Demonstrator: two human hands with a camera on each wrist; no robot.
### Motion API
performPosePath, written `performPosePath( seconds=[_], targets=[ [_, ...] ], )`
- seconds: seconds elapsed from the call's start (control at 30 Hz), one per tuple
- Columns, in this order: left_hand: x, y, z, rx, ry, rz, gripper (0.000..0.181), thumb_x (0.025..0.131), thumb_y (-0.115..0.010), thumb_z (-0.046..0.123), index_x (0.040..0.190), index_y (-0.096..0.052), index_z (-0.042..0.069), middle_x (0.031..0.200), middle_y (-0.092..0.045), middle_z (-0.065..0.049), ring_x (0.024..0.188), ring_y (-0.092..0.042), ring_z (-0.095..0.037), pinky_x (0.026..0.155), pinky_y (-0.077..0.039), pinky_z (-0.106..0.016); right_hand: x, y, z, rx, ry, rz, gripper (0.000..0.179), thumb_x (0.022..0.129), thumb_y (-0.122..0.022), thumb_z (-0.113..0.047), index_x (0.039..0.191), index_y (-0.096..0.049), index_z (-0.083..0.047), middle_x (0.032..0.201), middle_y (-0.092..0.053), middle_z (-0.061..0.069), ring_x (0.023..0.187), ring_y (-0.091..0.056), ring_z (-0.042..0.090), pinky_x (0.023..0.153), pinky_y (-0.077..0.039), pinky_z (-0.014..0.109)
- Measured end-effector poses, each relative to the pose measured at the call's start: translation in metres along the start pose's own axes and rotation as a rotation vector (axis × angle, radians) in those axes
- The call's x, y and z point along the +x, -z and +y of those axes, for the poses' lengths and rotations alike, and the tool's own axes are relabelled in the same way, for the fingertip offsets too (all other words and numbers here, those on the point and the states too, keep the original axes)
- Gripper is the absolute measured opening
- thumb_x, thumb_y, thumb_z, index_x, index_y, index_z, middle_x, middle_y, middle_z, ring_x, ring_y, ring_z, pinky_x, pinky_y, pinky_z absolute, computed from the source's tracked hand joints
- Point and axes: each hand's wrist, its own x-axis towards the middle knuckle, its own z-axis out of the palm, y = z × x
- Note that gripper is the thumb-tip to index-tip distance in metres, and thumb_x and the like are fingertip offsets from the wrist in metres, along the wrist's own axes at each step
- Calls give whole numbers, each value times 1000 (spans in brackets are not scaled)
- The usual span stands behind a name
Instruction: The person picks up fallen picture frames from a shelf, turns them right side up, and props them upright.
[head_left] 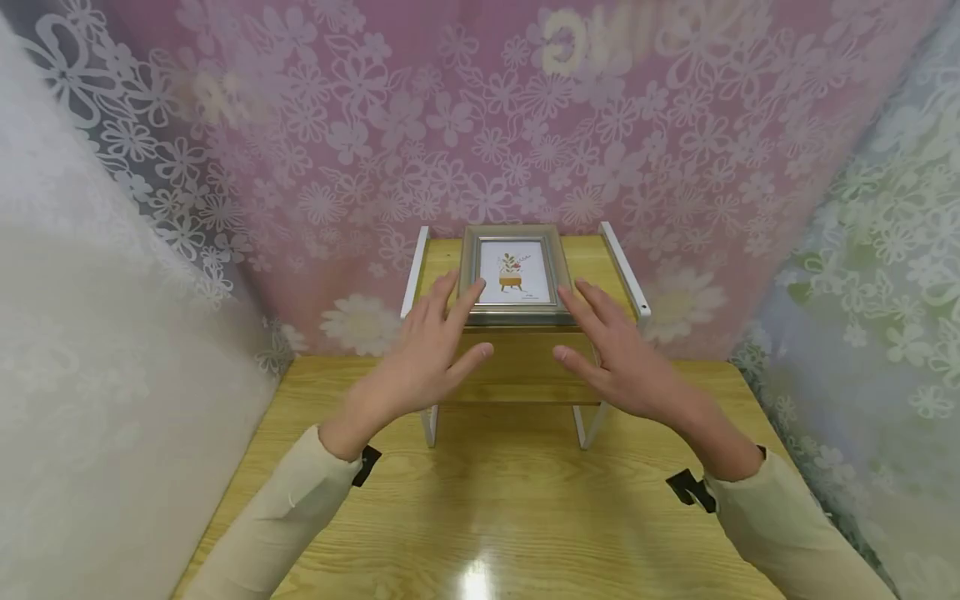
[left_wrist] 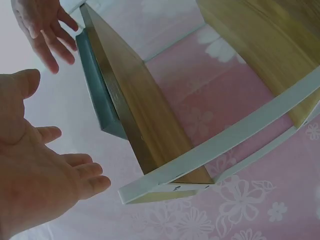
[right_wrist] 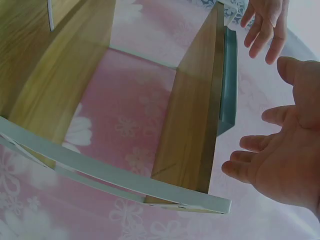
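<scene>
Both hands are released, their fingers spread and thumbs apart. The left hand (head_left: 427,354) and the right hand (head_left: 622,358) hover on either side of a picture frame (head_left: 516,271), palms angled toward each other. From the head view the fingertips overlap the frame's side borders, but the left wrist view shows a gap between the left hand and the frame; the right wrist view shows one beside the right hand.

The frame, silvery grey, lies flat on the upper board of a small wooden rack (head_left: 517,367), close to its front edge. Inside its border is a drawing (head_left: 511,279) of a plant in a brown pot on legs. White metal rails (head_left: 624,268) run along both sides of the rack, and white legs (head_left: 430,427) stand on the wooden worktop (head_left: 517,500).

Cream sleeves (head_left: 281,508) cover the forearms, with a black strap (head_left: 692,490) at each cuff. Behind the rack hangs a pink flowered curtain (head_left: 450,167); a whitish curtain (head_left: 112,333) is on the left and a pale flowered one on the right.
</scene>
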Motion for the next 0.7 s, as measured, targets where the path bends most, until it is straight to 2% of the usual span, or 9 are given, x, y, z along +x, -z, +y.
performPosePath(
  seconds=[0.1,0.23,0.33,0.43,0.57,0.63,0.7],
  targets=[
    [9,6,-3,-46,-1,-5,72,103,-51,39,160,-15,14,162,-7,-25,148,-13,-44,116,-17,-62,8,5,2,51,-28,-8,72,103,-54,-34,161,-15,-14,165,-6,16,149,-10,41,106,-30,68],
    [21,11,-10,-115,11,-6,70,104,-50,37,159,-15,13,163,-7,-24,149,-12,-43,115,-17,-64,21,12,6,108,-39,4,71,104,-52,-36,161,-14,-17,166,-5,14,150,-10,41,107,-29,69],
    [30,14,-17,-173,12,9,68,104,-50,34,159,-17,11,162,-7,-25,150,-11,-42,115,-18,-63,32,16,10,118,-15,42,70,104,-52,-35,161,-17,-15,164,-11,17,149,-14,40,109,-23,70],
    [39,15,-23,-232,5,22,66,104,-50,29,157,-18,6,161,-9,-26,150,-10,-40,116,-19,-61,43,18,14,139,3,88,67,103,-53,-31,159,-22,-11,161,-20,18,146,-25,41,108,-29,66],
    [50,15,-33,-302,22,19,65,104,-50,26,157,-18,6,161,-13,-21,150,-12,-36,118,-20,-56,55,20,18,188,-33,108,63,104,-53,-26,158,-25,-12,158,-29,16,130,-44,41,100,-41,60],
    [54,14,-37,-325,34,16,65,104,-50,26,157,-18,8,161,-16,-17,150,-15,-32,118,-21,-53,59,20,22,204,-57,112,62,104,-52,-26,158,-26,-15,157,-31,15,115,-53,37,90,-48,53],
    [57,13,-40,-337,47,18,64,103,-51,26,157,-19,9,161,-19,-14,149,-18,-29,118,-24,-50,61,19,26,203,-65,117,61,104,-52,-27,158,-26,-16,156,-32,16,101,-56,32,82,-49,46]
  ],
)
